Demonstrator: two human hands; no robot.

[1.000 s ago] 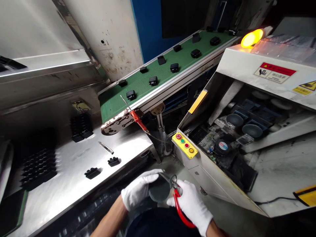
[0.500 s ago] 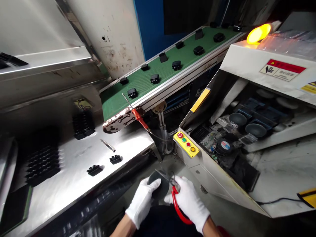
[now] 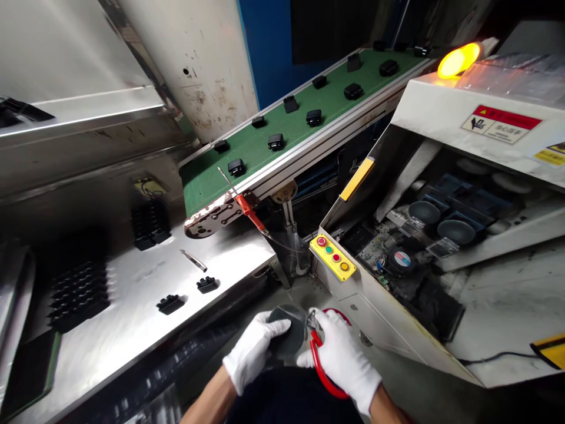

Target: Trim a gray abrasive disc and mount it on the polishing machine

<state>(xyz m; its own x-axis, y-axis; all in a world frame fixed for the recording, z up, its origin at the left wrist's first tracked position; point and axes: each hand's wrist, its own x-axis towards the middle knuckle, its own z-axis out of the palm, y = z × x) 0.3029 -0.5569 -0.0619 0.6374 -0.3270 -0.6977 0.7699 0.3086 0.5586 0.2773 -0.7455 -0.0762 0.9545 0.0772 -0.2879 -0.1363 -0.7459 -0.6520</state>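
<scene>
My left hand (image 3: 253,351), in a white glove, pinches a dark round flat disc (image 3: 288,337) by its left edge, thumb on top. My right hand (image 3: 343,356), also gloved, is closed around red-handled scissors (image 3: 318,364). The scissor blades point left at the disc's upper right edge; whether they touch or cut it is hard to make out. Both hands are low in the view, in front of my body and above the floor.
To the left stands a metal table (image 3: 119,333) with a cutter knife (image 3: 193,260) and black plastic parts (image 3: 170,304). A green conveyor (image 3: 203,184) carries black parts; an orange-handled soldering iron (image 3: 249,213) rests at its end. On the right is a machine with a button box (image 3: 332,257).
The scissors have swung at the disc and spread: a second red handle loop now shows above my right hand. The disc has turned slightly in my left hand.
</scene>
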